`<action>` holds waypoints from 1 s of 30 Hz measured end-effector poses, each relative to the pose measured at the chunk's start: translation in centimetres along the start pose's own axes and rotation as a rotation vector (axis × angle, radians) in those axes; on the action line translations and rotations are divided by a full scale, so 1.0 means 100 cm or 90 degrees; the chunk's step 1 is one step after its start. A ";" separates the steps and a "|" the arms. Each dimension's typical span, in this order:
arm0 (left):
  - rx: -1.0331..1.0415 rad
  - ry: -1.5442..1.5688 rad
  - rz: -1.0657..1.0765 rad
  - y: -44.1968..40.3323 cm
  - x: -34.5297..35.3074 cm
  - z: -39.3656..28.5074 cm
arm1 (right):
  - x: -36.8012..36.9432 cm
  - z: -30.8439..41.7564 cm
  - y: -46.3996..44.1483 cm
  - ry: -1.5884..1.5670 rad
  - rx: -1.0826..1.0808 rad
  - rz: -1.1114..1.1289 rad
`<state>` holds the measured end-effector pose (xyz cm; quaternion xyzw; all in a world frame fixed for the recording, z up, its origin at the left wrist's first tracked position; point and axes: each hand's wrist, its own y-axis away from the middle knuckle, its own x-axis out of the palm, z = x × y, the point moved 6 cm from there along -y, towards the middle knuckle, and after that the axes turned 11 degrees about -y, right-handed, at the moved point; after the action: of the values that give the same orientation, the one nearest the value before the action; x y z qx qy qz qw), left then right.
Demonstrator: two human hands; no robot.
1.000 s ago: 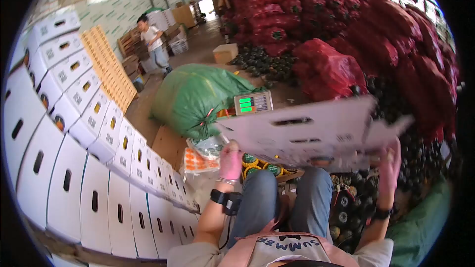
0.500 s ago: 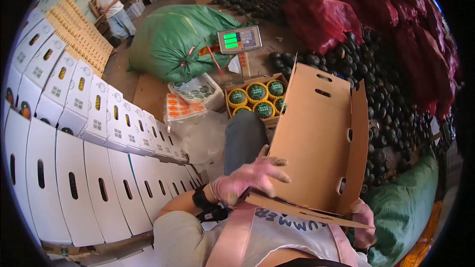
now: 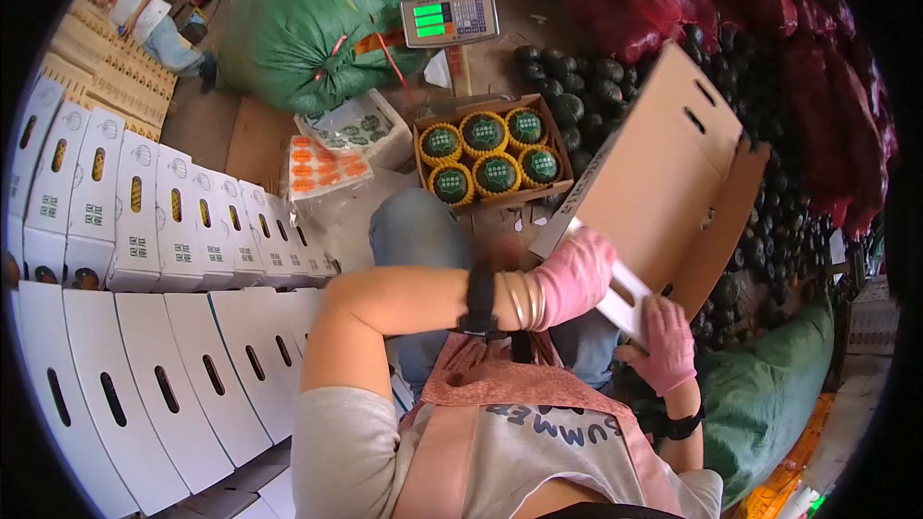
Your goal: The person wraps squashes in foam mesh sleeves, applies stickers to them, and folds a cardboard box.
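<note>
A partly folded cardboard carton (image 3: 654, 202), brown inside and white on its outer face, is tilted in front of me, its near end panel turned up. My left hand (image 3: 575, 277), in a pink glove, reaches across my lap and is closed on a corner of that panel. In a matching glove, my right hand (image 3: 665, 344) grips the other end of the panel, beside its slot handle. Fingertips on the far side of the cardboard are partly hidden. Just beyond my knee sits an open box (image 3: 492, 200) of several dark green squashes (image 3: 484, 134) in yellow foam nets with green labels.
White slotted cartons (image 3: 159, 394) are stacked at left. A digital scale display (image 3: 450, 18) stands near a big green sack (image 3: 317, 24). An orange sticker sheet (image 3: 322, 168) lies nearby. Loose squashes (image 3: 745, 250) and red mesh sacks (image 3: 630, 0) fill the right. Another person (image 3: 144, 14) stands far left.
The left hand, earlier with fingers spread over the carton, has moved right and closed on the end panel. That panel has swung up, and the right hand has risen with it. The view has shifted.
</note>
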<state>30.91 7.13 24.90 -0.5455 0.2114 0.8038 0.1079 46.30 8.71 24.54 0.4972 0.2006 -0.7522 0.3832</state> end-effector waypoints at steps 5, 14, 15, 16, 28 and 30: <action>0.501 0.108 0.337 0.036 0.036 -0.065 | 0.114 -0.002 0.046 -0.105 -0.018 0.595; -0.194 0.351 -0.445 0.005 -0.036 0.117 | -0.106 -0.170 0.039 -0.616 0.183 -0.519; -0.264 0.425 -0.396 -0.013 -0.024 0.141 | -0.053 -0.264 0.038 -1.014 0.151 -0.443; -0.162 0.697 -0.362 -0.045 -0.003 0.152 | -0.043 -0.261 0.026 -1.048 0.148 -0.422; 0.083 0.690 -0.510 -0.072 0.014 0.187 | -0.074 -0.180 -0.059 -1.026 -0.117 -0.274; 0.072 0.910 -0.589 -0.069 0.019 0.189 | -0.069 -0.225 -0.050 -0.772 0.045 -0.418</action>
<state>17.26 21.82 27.60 -0.9471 0.0244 0.1294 0.2927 57.24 29.78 20.83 -0.0856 0.0668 -0.9806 0.1635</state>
